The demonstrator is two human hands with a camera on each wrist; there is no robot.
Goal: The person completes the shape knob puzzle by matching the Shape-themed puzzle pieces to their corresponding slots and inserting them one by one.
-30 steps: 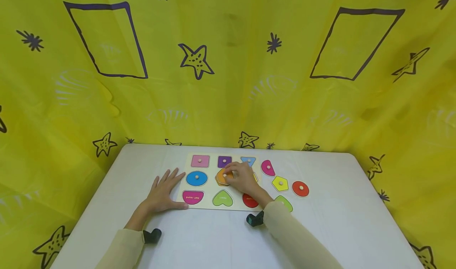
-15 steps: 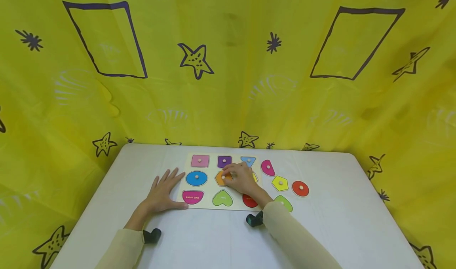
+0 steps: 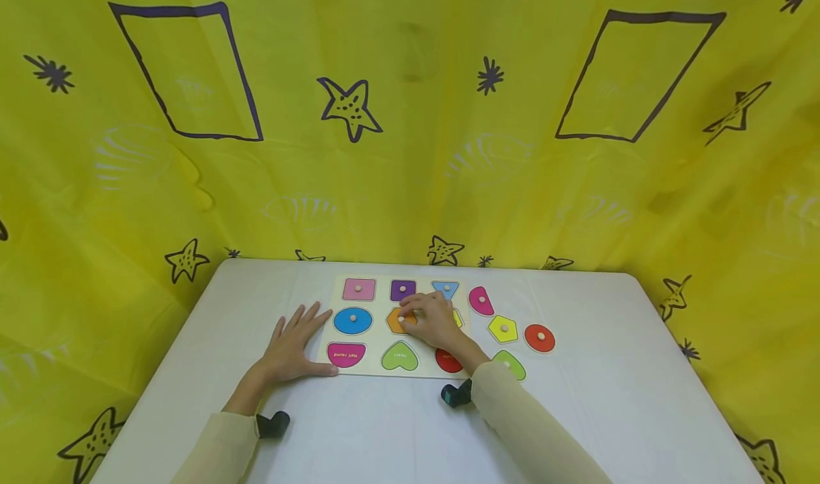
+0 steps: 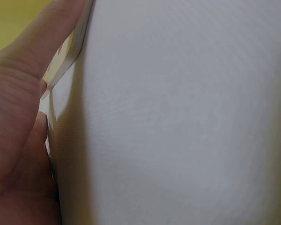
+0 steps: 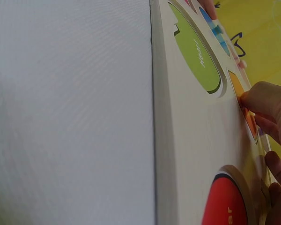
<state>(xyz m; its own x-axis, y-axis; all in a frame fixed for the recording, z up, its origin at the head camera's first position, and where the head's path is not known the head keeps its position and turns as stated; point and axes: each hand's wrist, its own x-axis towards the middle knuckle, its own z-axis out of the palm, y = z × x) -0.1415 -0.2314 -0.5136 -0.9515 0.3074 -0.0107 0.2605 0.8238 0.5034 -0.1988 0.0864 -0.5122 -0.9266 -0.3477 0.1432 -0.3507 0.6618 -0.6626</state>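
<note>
Right-hand grip (image 3: 434, 322) pinches the knob of the orange hexagonal wooden piece (image 3: 398, 319), seated mid-board in the pale wooden shape puzzle board (image 3: 379, 370), just left of it, while the left hand (image 3: 291, 345) rests spread at the board's near-left edge on the white desk (image 3: 359, 427).

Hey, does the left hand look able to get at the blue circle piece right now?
Probably yes: the left hand rests flat beside the board, the blue circle sits just past its fingertips, and nothing lies between them.
</note>
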